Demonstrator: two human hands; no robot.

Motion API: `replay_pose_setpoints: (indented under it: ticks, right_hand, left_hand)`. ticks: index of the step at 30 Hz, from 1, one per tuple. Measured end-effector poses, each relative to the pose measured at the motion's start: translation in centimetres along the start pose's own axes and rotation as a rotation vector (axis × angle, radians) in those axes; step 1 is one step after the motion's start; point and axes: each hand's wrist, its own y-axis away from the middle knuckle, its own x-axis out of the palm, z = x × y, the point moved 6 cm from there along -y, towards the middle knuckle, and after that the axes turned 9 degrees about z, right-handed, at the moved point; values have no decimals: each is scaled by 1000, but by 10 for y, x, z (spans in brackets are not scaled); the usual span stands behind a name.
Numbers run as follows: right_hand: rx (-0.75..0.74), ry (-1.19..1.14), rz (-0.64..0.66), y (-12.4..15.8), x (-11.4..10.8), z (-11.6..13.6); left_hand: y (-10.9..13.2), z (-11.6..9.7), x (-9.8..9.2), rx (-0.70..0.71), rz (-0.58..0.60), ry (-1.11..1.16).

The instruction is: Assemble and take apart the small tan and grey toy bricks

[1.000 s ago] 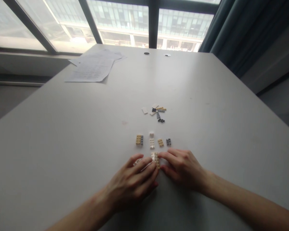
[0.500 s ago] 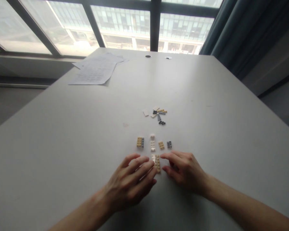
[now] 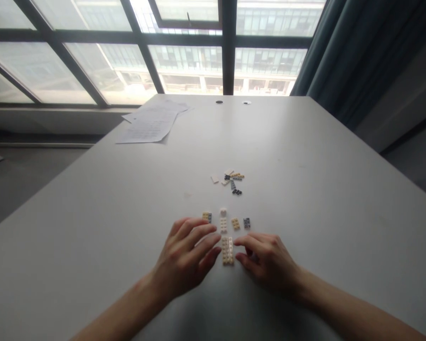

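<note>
Between my hands a long studded toy-brick assembly (image 3: 227,251), tan and white, lies upright on the white table. My left hand (image 3: 188,255) is to its left, fingers spread and bent, holding nothing; its fingertips are close to the assembly's edge. On the other side, my right hand (image 3: 271,260) has index finger and thumb apart near the assembly; I cannot tell whether they touch it. Just beyond are a white brick piece (image 3: 223,223), a tan plate (image 3: 235,223) and a dark grey plate (image 3: 247,223). A tan-and-grey piece (image 3: 206,216) is partly hidden behind my left fingers.
Farther up the table (image 3: 291,199) is a loose pile of small bricks (image 3: 233,180) in white, tan, grey and black. Printed paper sheets (image 3: 149,125) lie at the far left, and two round cable holes sit by the far edge below the windows.
My left hand has drawn back leftward, uncovering the long assembly and partly covering the tan-and-grey piece. My right hand stays beside the assembly. The view has tilted up.
</note>
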Motion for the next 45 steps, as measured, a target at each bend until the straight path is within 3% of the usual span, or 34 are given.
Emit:
replay_pose_setpoints:
  ticks: [4,9,11,17,24,28,31,34,38,41,45]
  right_hand:
    - [-13,-3,-12,-2,1,1]
    - [-10,-26,-38,-1,1,-2]
    - [-12,-31,-42,-1,1,-3]
    - [-24,-44,-63,-3,0,-4]
    - [-30,-109,-91,-2,0,-5]
    - [-14,-121,-125,-1,-2,-6]
    - [-3,-141,-154,-1,-5,-8]
    - [17,-219,-224,0,-11,-12]
    - [96,-448,-435,4,-25,-24]
    - [77,-645,-533,7,-30,-27]
    - [46,-771,-532,8,-26,-22]
  left_hand:
    - [-43,42,13,-194,148,-33]
    - [-106,92,57,-382,353,-69]
    - [-127,101,73,-413,376,-85]
    - [-161,110,100,-465,467,-125]
    - [-176,113,104,-523,588,-151]
    - [-178,113,105,-516,598,-136]
    - [-174,107,99,-493,543,-109]
    - [-163,87,84,-447,463,-50]
    - [-127,33,59,-318,419,106]
    - [-96,-4,41,-232,326,385]
    - [-68,-16,33,-296,265,593]
